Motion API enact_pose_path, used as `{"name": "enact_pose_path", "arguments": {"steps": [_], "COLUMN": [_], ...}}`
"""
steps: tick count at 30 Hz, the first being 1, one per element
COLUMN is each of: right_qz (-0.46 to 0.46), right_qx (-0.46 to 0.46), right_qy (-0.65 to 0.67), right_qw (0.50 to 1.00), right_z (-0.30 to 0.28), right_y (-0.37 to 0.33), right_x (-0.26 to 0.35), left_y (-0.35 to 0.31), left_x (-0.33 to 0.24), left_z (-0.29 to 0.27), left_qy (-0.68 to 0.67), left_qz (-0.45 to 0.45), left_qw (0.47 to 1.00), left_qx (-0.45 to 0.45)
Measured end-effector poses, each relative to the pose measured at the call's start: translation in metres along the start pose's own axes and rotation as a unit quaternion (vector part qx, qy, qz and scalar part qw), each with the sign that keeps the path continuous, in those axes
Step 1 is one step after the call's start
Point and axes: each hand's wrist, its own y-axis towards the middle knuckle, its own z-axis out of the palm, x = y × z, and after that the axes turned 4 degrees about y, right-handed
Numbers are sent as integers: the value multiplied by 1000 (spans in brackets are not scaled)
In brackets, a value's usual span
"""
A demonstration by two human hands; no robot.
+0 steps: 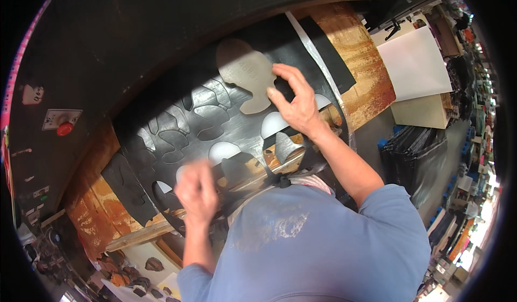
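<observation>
My right hand (296, 98) is at the right edge of a grey, curved cutting die (246, 71), which lies on a black sheet of material (188, 73). Thumb and fingertips curl against the die's edge. My left hand (197, 191), smeared by motion, hovers over the sheet's near edge with its fingers bent; whether it holds anything cannot be made out. Several curved outlines (211, 120) are cut into the sheet left of the die. Nearer to me, rounded holes show a white surface (223, 151) beneath. A loose-looking grey-black cut piece (287, 147) lies close below my right hand.
A large dark machine body (107, 38) with a red button (65, 128) overhangs the far left. The worn wooden board (362, 51) extends under the sheet. White sheets (414, 65) are stacked at right, above black folded material (412, 148). Scraps (153, 264) lie at lower left.
</observation>
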Motion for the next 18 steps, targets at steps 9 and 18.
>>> {"name": "enact_pose_path", "arguments": {"steps": [9, 18], "right_qz": [-68, -327], "right_qx": [-56, -105], "right_qy": [85, 30], "right_qw": [992, 939], "right_z": [-19, -57], "right_y": [18, 53], "right_x": [13, 76], "left_y": [-46, -43], "left_x": [-5, -5], "left_z": [63, 65], "left_qy": [98, 128], "left_qz": [139, 123], "left_qw": [985, 984], "left_qx": [19, -29]}}
